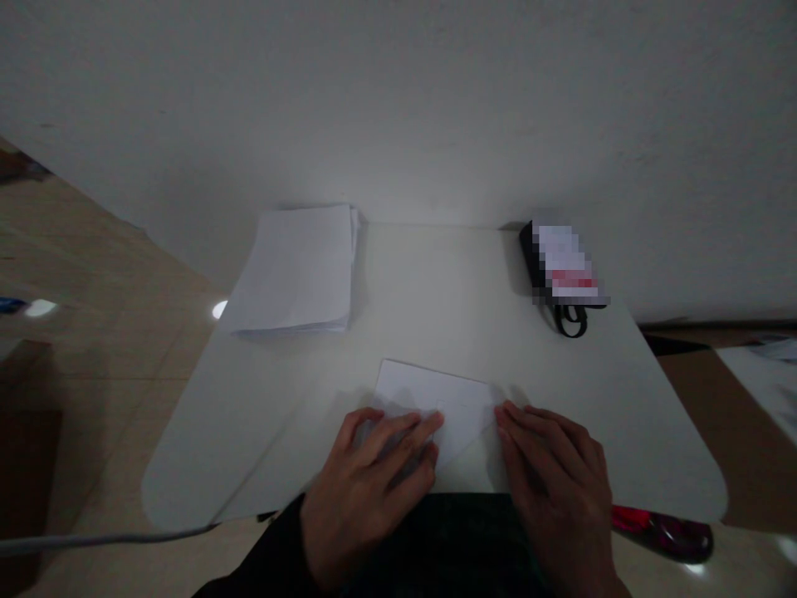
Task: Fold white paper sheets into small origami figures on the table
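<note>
So the folded-looking paper [464,399] is lying near the middle of the white table's [436,291] near edge. I'm guessing some folding's done; can't tell how much is left. Left hand [379,473] is pressing on it, fingers spread apart. Right hand [554,457] is touching its right corner, fingers bunched together, can't tell if pinching. Paper stack [299,266] is sitting far left; black case [565,262] is sitting far right, contents not showing.
</note>
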`<state>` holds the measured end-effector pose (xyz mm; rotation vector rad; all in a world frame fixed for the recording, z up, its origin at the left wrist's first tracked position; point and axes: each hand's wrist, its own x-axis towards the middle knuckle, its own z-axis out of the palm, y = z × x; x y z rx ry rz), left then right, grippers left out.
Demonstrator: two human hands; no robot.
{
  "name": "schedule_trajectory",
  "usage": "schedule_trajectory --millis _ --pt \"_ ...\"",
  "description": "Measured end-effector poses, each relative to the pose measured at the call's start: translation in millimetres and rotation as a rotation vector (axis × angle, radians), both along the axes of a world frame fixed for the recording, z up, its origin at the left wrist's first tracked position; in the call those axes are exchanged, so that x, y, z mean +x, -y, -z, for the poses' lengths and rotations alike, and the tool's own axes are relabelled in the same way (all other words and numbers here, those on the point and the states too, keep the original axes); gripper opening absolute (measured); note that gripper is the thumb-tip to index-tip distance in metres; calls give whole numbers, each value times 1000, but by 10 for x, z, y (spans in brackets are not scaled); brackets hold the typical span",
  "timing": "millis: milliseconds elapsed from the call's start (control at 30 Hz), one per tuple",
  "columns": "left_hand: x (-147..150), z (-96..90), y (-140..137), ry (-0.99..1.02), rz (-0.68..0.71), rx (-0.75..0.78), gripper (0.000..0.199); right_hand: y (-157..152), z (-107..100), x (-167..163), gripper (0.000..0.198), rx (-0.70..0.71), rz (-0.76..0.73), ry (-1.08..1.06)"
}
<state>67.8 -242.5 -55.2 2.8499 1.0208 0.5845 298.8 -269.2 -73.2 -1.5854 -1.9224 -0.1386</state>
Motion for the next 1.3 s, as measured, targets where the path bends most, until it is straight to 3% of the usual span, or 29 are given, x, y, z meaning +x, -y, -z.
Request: schedule_trajectory --millis 133,267,667,800,867,933,1100,1300 --pt "-6 -65 -12 13 -20 -28 27 65 -20 -128 23 13 6 6" --pt "-4 -120 -29 -4 -20 -96 28 189 -29 -328 19 16 -96 -18" --pt "-8 -75 -41 11 -14 -83 29 328 -51 -700 23 165 -181 -42" --pt "-49 -54 2 -8 -37 -80 32 187 -144 -536 22 69 -337 -210" --pt "-71 -51 19 -37 -49 -88 30 70 -166 -400 33 40 -303 -214" --pt "-91 -58 28 -58 -46 -92 29 -44 -165 -283 36 -38 -270 -163" --pt "-168 -102 34 -101 -22 -113 38 -161 -117 -184 42 -174 -462 44" --pt "-350 -146 67 -101 -8 -122 41 -134 -128 -127 47 -239 -570 81"
